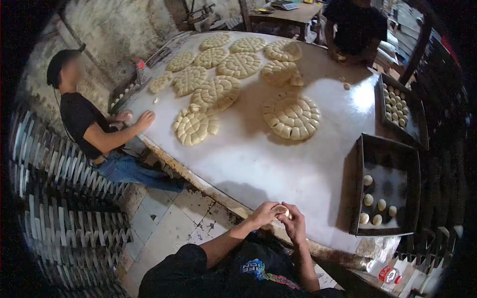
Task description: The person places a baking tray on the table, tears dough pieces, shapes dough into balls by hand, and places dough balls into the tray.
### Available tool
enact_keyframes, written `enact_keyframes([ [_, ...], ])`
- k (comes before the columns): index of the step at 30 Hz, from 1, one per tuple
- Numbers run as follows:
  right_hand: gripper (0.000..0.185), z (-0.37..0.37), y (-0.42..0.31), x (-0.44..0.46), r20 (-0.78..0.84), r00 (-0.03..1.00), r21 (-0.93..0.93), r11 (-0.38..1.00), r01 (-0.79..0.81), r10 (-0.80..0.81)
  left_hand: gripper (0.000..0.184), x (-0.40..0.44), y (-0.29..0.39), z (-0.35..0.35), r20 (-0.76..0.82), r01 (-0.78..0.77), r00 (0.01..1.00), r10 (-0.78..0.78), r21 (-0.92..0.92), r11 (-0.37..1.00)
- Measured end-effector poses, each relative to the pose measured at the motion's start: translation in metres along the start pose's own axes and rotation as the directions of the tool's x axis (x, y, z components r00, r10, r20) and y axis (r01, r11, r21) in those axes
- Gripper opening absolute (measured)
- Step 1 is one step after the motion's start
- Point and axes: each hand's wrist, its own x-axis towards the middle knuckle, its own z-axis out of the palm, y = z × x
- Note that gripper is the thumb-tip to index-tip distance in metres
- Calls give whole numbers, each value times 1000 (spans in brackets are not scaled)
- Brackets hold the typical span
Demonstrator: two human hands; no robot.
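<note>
Close to my body, over the near edge of the table, both hands meet around a small dough ball [282, 211]. My left hand [266, 213] has its fingers wrapped against one side of the ball. On the other side, my right hand [295, 223] presses it with thumb and fingers. To the right lies a dark tray [387, 159] with several round dough balls [381, 204] in its nearer part. Farther up the table sits a large round of divided dough [291, 115]. Another divided dough round [196, 126] lies left of it.
More divided dough rounds [239, 65] cover the far left of the white table [238, 171]. One co-worker [82, 111] stands at the left edge, another [353, 30] at the far side. A second tray [420, 130] holds dough balls at right; a bottle [390, 274] lies near the corner.
</note>
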Motion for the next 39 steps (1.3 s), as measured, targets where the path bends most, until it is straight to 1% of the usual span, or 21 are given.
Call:
enact_keyframes([
  [2,36,8,-8,6,30,961,108,955,-277,275,19,-1,-8,-11,-38,-38,998,41,77,996],
  [6,19,32,5,24,30,928,422,837,-349,371,26,-2,-17,-34,-150,2,989,13,104,995],
  [10,14,49,25,51,254,772,839,264,-476,583,25,5,-9,-77,-7,-55,998,58,183,981],
  [11,14,52,34,61,247,773,833,279,-478,585,27,10,-7,-91,26,-56,998,52,188,981],
  [13,11,66,24,86,348,802,934,-110,-339,485,29,20,-8,-121,75,-73,995,60,185,980],
  [14,17,63,15,98,117,675,989,-150,-9,729,31,24,-19,-141,30,-167,986,164,182,969],
  [15,21,44,9,107,60,717,963,-230,142,695,33,29,-30,-161,-19,-258,964,266,177,950],
  [16,29,21,24,107,-170,806,981,19,194,568,29,31,-37,-191,-100,-167,975,198,254,953],
  [17,34,-6,49,100,-342,841,917,345,201,419,26,34,-52,-218,-241,-135,953,182,198,971],
  [18,34,7,29,106,-710,610,586,775,235,352,24,40,-67,-240,-396,-146,877,273,320,936],
  [19,34,19,28,100,-785,579,250,968,-29,220,24,44,-61,-248,-454,-69,849,269,409,910],
  [20,40,29,29,85,-804,590,-131,944,-304,79,23,46,-55,-255,-509,18,818,268,488,873],
  [22,47,44,75,43,-355,908,-925,222,-308,-222,23,55,-49,-251,-462,-56,804,373,567,822],
  [23,45,32,102,23,-168,934,-983,-13,-181,-315,24,63,-43,-250,-416,-126,767,489,650,749],
  [24,45,16,100,38,-159,936,-985,-16,-173,-314,24,61,-17,-251,-361,-251,773,522,581,774],
  [26,37,-10,88,70,-666,734,-735,279,-618,-130,26,58,15,-253,-349,-121,847,402,609,784],
  [30,28,6,56,169,-795,585,-592,415,-691,-158,25,85,-7,-243,-403,-180,794,456,561,808],
  [31,22,24,59,177,-778,600,-628,248,-738,-183,21,89,-12,-243,-381,-215,781,495,580,786],
  [32,18,32,69,169,-751,652,-646,332,-688,-110,18,93,-16,-244,-359,-250,763,537,603,758],
  [36,13,74,74,83,-411,785,-903,326,-280,-464,19,75,5,-250,-350,-289,764,542,565,773],
  [39,19,7,78,60,-548,788,-832,274,-482,-279,24,69,15,-258,-228,-264,855,467,583,768],
])
